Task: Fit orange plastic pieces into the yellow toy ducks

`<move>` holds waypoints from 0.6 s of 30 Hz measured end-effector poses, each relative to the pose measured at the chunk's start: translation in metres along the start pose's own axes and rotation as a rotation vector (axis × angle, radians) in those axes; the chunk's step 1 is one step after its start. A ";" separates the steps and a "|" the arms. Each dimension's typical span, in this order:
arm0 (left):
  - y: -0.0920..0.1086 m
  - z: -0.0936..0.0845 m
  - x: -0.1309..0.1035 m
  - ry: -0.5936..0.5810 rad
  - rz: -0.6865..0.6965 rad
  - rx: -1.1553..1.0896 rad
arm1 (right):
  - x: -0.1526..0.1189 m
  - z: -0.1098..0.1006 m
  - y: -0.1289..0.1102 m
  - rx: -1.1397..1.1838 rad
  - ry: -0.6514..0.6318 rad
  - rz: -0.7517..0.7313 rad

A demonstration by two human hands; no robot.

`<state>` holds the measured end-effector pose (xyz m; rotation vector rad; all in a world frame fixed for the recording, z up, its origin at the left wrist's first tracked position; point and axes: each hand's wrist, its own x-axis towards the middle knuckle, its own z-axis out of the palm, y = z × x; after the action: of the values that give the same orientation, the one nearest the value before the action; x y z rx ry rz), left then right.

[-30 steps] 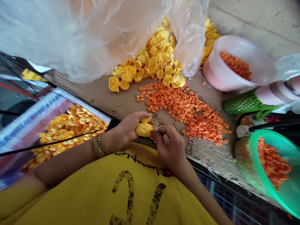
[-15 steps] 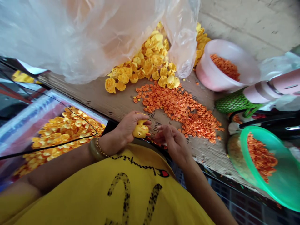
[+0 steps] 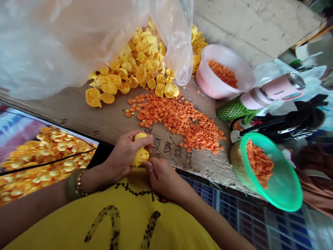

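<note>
My left hand [image 3: 121,152] is closed around a yellow plastic duck part [image 3: 141,157], its thumb lying across the piece. The fingers of my right hand [image 3: 165,177] are pressed together against the duck part's lower right side. Whatever sits between those fingertips is hidden. Just beyond the hands, small orange plastic pieces [image 3: 179,116] are spread on the cardboard-covered table [image 3: 80,111]. Behind them, yellow duck halves [image 3: 140,69] spill from a clear plastic bag [image 3: 52,45].
A crate of yellow parts [image 3: 49,156] stands at lower left, with a black cable [image 3: 52,162] across it. On the right are a pinkish bowl [image 3: 208,85] and a green bowl [image 3: 288,180], both holding orange pieces. A pink bottle [image 3: 278,88] and a black bag [image 3: 293,119] lie between them.
My right hand has moved in from apart to touch the duck part. The duck part has turned in my left hand. The camera view has swung to the right.
</note>
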<state>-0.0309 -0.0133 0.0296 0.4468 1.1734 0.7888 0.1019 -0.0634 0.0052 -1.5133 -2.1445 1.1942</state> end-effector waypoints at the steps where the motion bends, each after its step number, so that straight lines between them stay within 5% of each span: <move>1: -0.001 0.002 0.001 -0.011 -0.009 0.015 | -0.001 0.000 0.000 0.000 0.002 0.002; 7: -0.002 0.013 0.006 -0.066 -0.079 0.012 | -0.013 -0.025 0.016 0.160 -0.015 0.001; 9: 0.000 0.013 0.010 -0.065 -0.128 -0.044 | -0.016 -0.042 0.040 0.140 0.153 -0.002; 12: 0.002 0.010 0.014 -0.041 -0.203 -0.121 | -0.016 -0.059 0.087 -0.191 0.550 0.026; 15: 0.000 0.004 0.016 -0.062 -0.261 -0.148 | -0.012 -0.062 0.120 -0.477 0.585 0.067; 18: -0.004 -0.002 0.015 -0.101 -0.256 -0.138 | -0.007 -0.059 0.121 -0.525 0.569 0.088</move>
<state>-0.0284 -0.0051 0.0163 0.2143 1.0501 0.6129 0.2213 -0.0271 -0.0451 -1.8716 -2.0693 0.1487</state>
